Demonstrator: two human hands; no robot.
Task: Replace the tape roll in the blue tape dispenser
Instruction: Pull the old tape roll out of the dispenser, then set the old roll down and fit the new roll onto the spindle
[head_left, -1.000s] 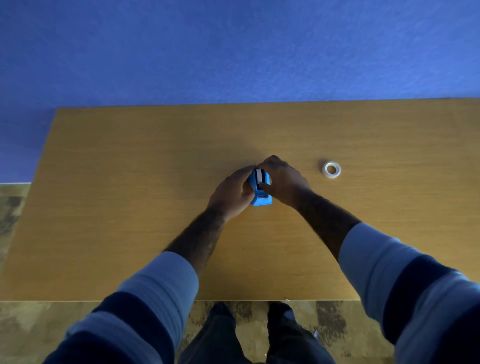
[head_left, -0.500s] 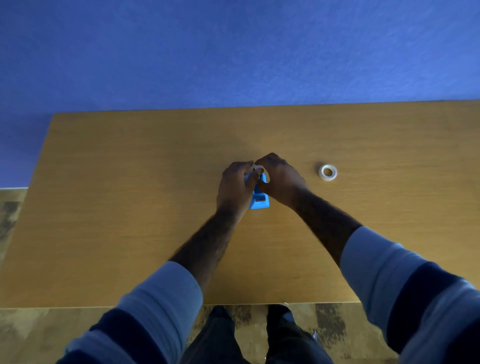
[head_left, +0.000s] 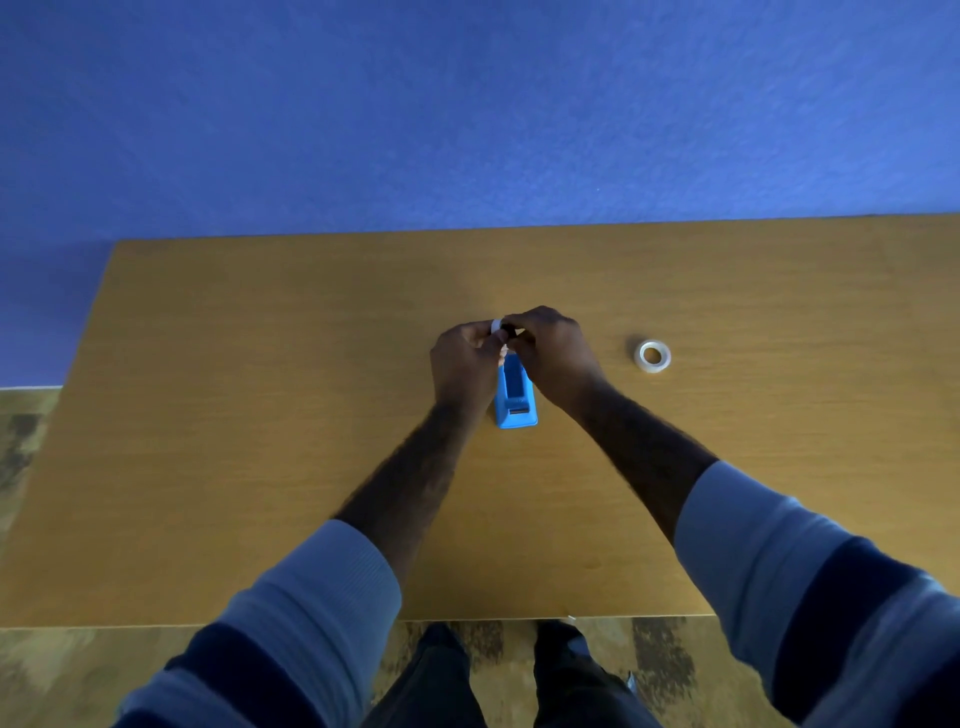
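The blue tape dispenser (head_left: 514, 395) stands on the wooden table (head_left: 260, 415) near the middle, its roll slot showing bare. Just above its far end my left hand (head_left: 465, 364) and my right hand (head_left: 553, 351) meet, fingers pinched together on a small white tape roll with a dark core (head_left: 503, 328). Most of that roll is hidden by my fingers. A second, clear-white tape roll (head_left: 653, 356) lies flat on the table to the right of my right hand, apart from it.
A blue wall rises behind the table's far edge. The table's near edge runs above my legs and a patterned floor (head_left: 78, 675). The table's left edge (head_left: 83, 389) is in view.
Both hands have risen from the dispenser with the small roll between them; the dispenser's slot, covered before, now shows. The roll at the right has not moved.
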